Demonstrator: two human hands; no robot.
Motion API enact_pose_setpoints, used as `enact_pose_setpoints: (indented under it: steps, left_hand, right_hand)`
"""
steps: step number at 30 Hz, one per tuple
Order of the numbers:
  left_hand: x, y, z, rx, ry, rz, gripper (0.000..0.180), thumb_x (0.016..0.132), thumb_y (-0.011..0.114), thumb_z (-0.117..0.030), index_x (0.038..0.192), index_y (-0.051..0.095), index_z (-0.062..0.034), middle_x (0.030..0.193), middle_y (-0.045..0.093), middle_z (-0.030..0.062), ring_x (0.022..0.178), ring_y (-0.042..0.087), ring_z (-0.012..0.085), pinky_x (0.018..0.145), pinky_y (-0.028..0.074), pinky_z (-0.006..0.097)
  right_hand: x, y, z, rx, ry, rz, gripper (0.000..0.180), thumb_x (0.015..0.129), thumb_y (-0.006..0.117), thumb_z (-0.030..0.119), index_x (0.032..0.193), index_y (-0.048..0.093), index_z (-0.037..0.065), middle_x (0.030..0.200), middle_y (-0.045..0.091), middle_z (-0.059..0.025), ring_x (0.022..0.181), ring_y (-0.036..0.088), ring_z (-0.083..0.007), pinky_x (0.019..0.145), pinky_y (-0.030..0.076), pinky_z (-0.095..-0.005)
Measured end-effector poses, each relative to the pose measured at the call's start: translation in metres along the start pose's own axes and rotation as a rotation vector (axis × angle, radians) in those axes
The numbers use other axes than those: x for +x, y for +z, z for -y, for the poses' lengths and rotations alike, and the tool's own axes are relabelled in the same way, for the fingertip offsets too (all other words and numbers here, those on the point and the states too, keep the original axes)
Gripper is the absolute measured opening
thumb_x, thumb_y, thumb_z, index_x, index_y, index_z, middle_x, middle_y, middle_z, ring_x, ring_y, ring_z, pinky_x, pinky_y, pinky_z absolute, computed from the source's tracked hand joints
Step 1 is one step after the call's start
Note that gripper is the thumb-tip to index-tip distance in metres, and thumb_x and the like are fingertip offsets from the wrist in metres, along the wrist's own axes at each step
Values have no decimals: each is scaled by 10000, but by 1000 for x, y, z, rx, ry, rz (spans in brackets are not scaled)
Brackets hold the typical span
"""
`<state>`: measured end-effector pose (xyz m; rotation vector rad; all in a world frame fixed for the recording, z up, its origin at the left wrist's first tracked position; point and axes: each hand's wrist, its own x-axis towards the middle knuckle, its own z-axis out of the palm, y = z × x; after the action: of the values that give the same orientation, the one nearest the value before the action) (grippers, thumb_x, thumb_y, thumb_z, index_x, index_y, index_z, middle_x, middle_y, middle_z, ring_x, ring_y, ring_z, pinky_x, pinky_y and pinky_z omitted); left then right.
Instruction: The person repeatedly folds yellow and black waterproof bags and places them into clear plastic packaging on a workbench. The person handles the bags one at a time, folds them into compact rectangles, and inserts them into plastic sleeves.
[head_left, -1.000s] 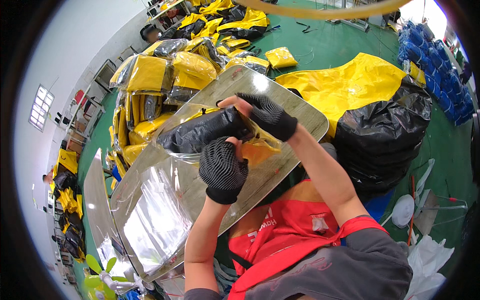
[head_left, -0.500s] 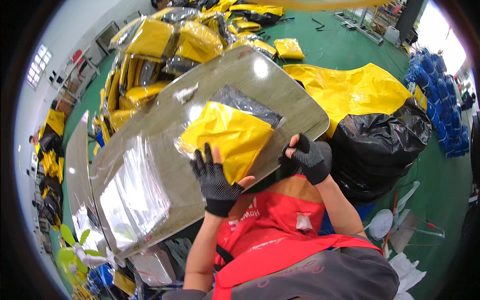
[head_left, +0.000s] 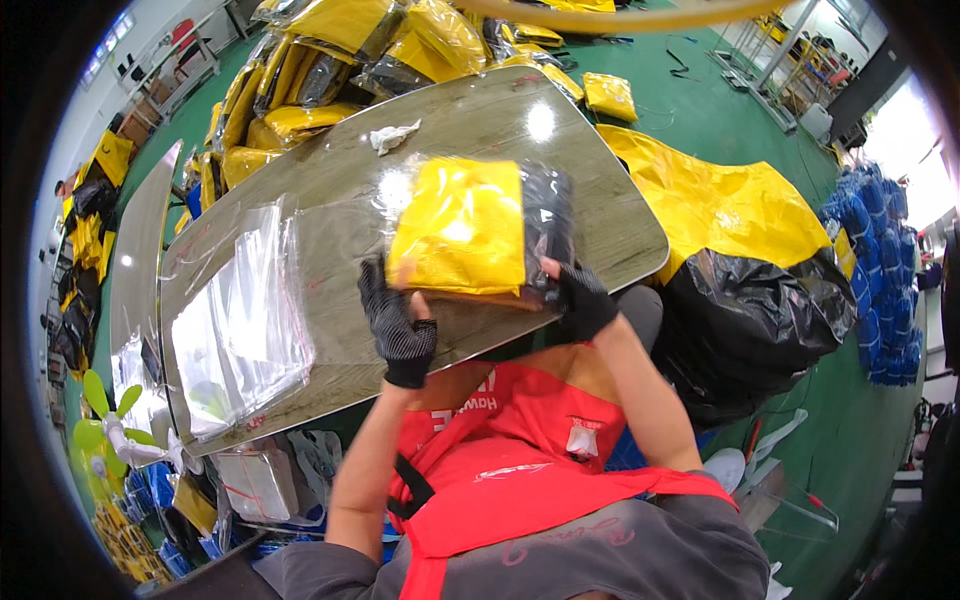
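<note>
A folded yellow and black plastic packet [head_left: 460, 225] lies in clear film on the table before me, its black strip toward the right. My right hand [head_left: 585, 300], in a black fingerless-tip glove, closes on the packet's lower right corner, with a bare fingertip against the black part; its other fingers are partly hidden. At the lower left corner is my left hand [head_left: 398, 325], gloved the same way. Its fingers stretch up along the packet's left edge and the thumb stands apart.
Clear plastic bags [head_left: 245, 325] lie flat on the left of the wood-patterned table [head_left: 345, 340]. Crumpled white scrap [head_left: 393, 137] sits toward its far edge. Beyond are piled wrapped packets [head_left: 330, 35]. A large yellow and black sack [head_left: 760, 320] stands right; a green-bladed fan [head_left: 115, 420] is lower left.
The packet has turned, from lying askew to nearly square with me. My right hand has moved left onto its corner. My left hand has shifted slightly left and up beside it.
</note>
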<state>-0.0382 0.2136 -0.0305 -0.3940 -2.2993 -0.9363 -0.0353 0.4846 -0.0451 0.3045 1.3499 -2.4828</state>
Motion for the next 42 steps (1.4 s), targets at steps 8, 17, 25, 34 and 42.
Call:
enact_pose_setpoints:
  steps: [8,17,25,34,42]
  left_hand:
    - [-12,-10,-10,-1384,-1139,508,556,830,704,-142,1329,491,-18,1210,612,93,1072,599,212,948,473,348]
    - [-61,-63,-4,-1036,-816,819,803,734,796,-111,1418,381,-42,1384,484,89,1258,458,209,1071,342,351]
    - [-88,-75,7,-1115,-1200,422,492,911,640,-314,1277,517,-9,1183,608,82,994,605,174,882,485,314]
    - [-118,-108,-8,-1175,-978,738,680,802,736,-272,1357,434,-21,1280,556,83,1181,521,200,1025,391,337]
    - [-132,-108,-16,-956,-826,597,643,767,788,-207,1299,480,-17,1252,575,104,1129,562,208,971,445,347]
  right_hand:
    - [-138,60,-92,-207,401,552,442,962,571,286,1302,522,9,1114,635,-97,1040,591,-172,900,464,-302]
    - [-95,-8,-39,-261,-379,-73,650,832,677,40,1395,357,-14,1377,470,-108,1231,481,-218,1039,371,-327]
    - [-99,22,-70,-219,-188,-224,407,876,675,181,1224,573,-4,1116,645,-59,1000,583,-133,892,452,-268]
    - [-150,-6,-128,-470,-78,-142,566,856,704,249,1309,475,-2,1209,608,-96,1091,572,-207,965,440,-332]
    - [-150,11,-97,-628,-172,-93,901,762,795,251,1449,262,17,1368,490,-97,1257,466,-214,1043,385,-357]
